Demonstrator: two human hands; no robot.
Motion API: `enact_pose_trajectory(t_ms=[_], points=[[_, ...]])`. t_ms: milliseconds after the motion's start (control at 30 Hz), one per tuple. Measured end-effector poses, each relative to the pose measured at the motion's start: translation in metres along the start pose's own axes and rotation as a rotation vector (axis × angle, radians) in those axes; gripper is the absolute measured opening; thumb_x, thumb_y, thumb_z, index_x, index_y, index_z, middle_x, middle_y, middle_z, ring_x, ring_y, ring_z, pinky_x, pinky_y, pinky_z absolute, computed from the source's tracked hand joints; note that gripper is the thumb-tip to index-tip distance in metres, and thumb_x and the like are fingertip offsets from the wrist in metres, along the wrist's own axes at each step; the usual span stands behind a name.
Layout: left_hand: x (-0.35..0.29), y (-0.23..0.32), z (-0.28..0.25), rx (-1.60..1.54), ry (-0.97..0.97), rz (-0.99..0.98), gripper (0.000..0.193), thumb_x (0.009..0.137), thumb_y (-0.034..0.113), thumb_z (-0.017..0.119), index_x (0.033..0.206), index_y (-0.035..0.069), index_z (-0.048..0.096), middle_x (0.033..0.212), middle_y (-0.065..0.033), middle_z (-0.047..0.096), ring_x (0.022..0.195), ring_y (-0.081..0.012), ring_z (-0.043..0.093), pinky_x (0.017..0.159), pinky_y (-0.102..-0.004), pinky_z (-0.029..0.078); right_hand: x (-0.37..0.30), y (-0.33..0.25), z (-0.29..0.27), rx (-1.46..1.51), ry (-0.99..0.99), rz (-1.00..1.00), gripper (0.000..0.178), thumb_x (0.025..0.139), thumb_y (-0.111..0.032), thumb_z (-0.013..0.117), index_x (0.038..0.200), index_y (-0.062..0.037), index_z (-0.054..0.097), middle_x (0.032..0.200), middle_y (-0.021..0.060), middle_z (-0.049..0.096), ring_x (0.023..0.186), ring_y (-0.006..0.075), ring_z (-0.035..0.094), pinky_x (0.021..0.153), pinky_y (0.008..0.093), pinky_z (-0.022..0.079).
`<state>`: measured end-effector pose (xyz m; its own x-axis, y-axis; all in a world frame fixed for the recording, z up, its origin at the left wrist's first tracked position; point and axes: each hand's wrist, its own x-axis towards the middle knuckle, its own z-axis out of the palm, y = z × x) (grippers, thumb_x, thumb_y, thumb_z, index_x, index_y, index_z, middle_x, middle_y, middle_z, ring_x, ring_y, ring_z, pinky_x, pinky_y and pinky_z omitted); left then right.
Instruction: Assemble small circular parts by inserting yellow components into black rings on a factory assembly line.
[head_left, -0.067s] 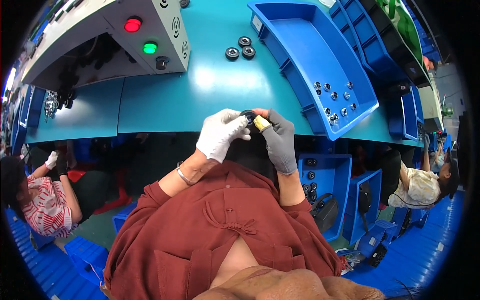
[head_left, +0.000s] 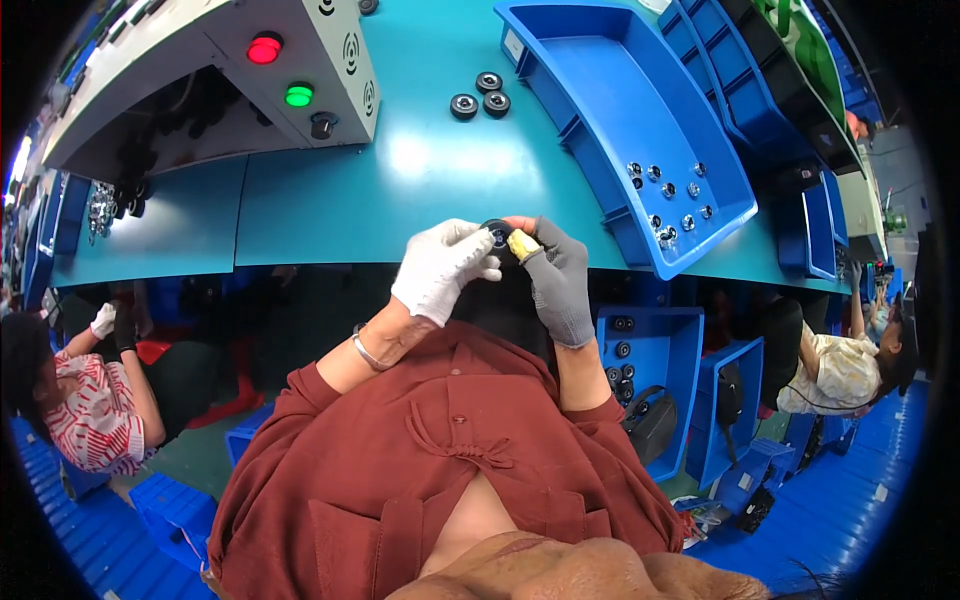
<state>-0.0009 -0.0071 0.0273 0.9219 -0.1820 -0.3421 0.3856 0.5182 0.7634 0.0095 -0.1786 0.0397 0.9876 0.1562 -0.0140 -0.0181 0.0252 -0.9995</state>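
The left hand (head_left: 438, 275) wears a white knit glove, with a silver bangle (head_left: 370, 350) at the wrist. The right hand (head_left: 563, 285) wears a grey glove with a ribbed cuff (head_left: 571, 333), its thumb tip wrapped in yellow (head_left: 522, 246). The shirt (head_left: 400, 470) is maroon, open at the neck, with small buttons (head_left: 459, 420), a thin tied cord (head_left: 484, 456) and maroon sleeves (head_left: 305, 392).
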Motion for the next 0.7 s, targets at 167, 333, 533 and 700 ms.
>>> enact_pose_trajectory(t_ms=[167,333,533,700], points=[[0.005,-0.003,-0.004,-0.144,-0.045,-0.091,0.023,0.097,0.012,0.069,0.111,-0.006,0.064,0.096,-0.0085,0.067,0.081,-0.0158,0.067,0.073,-0.0294,0.059,0.001,-0.006,-0.008,-0.016,-0.035,0.038,0.031,0.088,0.000,0.049,0.111,0.0057,0.069,0.098,0.0053,0.070,0.088,0.0084,0.061,0.078,0.0227,0.048],[0.007,-0.002,-0.007,-0.154,-0.065,-0.122,0.024,0.099,0.013,0.065,0.112,-0.007,0.061,0.095,-0.0079,0.064,0.079,-0.0164,0.065,0.071,-0.0312,0.056,0.007,-0.022,-0.007,0.015,-0.108,0.122,0.028,0.092,-0.004,0.050,0.110,0.0057,0.068,0.096,0.0041,0.069,0.088,0.0080,0.059,0.079,0.0228,0.047],[-0.006,0.012,0.010,0.213,-0.016,0.126,0.025,0.097,0.012,0.066,0.112,-0.008,0.063,0.092,-0.0110,0.069,0.076,-0.0150,0.066,0.072,-0.0276,0.055,0.005,-0.019,0.000,-0.057,-0.065,0.046,0.020,0.095,-0.005,0.055,0.107,0.0043,0.068,0.094,0.0035,0.069,0.087,0.0072,0.060,0.078,0.0230,0.048],[0.001,0.008,-0.003,0.264,-0.045,0.224,0.019,0.095,0.010,0.067,0.106,-0.005,0.067,0.089,-0.0094,0.071,0.073,-0.0126,0.065,0.068,-0.0244,0.052,0.007,-0.020,0.013,-0.011,-0.054,0.031,0.014,0.095,-0.002,0.057,0.103,0.0041,0.067,0.092,0.0022,0.068,0.081,0.0066,0.060,0.073,0.0221,0.049]])
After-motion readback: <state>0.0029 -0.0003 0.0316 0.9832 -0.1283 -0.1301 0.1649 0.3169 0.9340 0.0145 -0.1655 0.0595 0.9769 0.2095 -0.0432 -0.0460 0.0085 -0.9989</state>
